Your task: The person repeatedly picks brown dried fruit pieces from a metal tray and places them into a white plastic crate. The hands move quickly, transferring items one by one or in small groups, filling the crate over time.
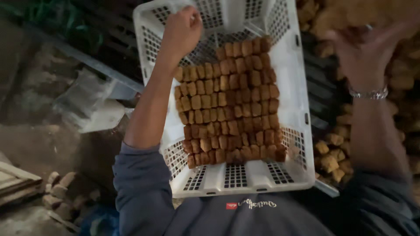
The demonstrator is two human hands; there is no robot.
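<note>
The crate (294,87) is white, with a pattern of small square holes in its walls and floor. The fried cubes (229,102) inside it are golden brown, darker brown in the rows near the bottom. The loose pile (332,157) at the right is yellow-brown. The sleeve (140,188) is grey-blue, and the bracelet (369,94) is silver

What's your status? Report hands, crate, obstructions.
Left hand closed at the far end of the white perforated plastic crate. Right hand blurred over loose brown fried cubes. Packed rows of brown fried cubes unobstructed.
</note>
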